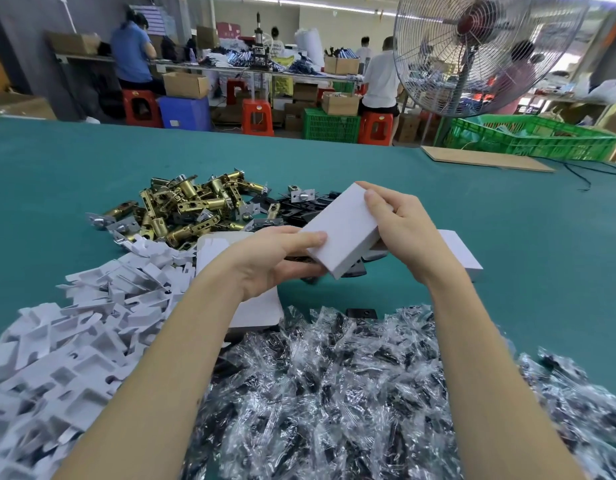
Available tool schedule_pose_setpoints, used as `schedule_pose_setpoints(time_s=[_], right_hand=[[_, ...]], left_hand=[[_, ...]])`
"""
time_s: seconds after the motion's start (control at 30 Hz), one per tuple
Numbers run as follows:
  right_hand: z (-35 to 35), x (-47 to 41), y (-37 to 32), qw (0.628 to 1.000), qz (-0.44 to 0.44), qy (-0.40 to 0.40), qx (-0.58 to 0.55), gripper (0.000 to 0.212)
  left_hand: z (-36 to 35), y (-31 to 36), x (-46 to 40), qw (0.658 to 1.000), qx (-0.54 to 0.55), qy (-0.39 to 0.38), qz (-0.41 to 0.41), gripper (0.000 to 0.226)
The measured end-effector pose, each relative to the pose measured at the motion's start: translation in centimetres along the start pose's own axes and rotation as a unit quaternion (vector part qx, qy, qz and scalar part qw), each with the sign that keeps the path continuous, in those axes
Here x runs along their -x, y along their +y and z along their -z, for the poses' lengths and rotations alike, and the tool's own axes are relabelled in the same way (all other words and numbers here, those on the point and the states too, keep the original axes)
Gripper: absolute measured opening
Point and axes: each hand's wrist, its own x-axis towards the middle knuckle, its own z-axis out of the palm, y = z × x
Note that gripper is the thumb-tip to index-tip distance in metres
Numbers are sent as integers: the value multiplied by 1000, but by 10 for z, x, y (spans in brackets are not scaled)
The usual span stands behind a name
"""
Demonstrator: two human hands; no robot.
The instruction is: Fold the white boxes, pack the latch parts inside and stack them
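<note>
Over the green worktop (438,209), above the latch parts (188,206), my left hand (275,258) and right hand (400,226) both grip the closed white box (341,230), steadying it, I judge, for stacking.

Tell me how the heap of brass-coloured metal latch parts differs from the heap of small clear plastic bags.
The brass-coloured metal latch parts lie bare, shiny and golden; the small clear plastic bags are crinkled wrappers with dark pieces inside. The latch heap sits at the far side of the green table, beyond both hands; the bag heap lies nearest the person, under the forearms, and spreads much wider. Both are loose, unsorted piles.
</note>
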Motion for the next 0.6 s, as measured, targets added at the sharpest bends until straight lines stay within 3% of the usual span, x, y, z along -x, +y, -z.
schedule_pose_setpoints(time_s=[0.1,0.27,0.4,0.6], right_hand=[[3,-4,1,993,-64,57,-86,31],[7,-3,-1,948,-171,-16,-268,33],[4,0,-4,975,-140,-46,-164,27],[-14,0,-3,983,-115,-36,-138,35]], left_hand=[[0,3,-1,996,67,30,-59,27],[-4,1,-6,988,61,112,-89,27],[-9,-2,-11,980,70,156,-102,27],[-11,-8,-16,973,101,189,-82,10]])
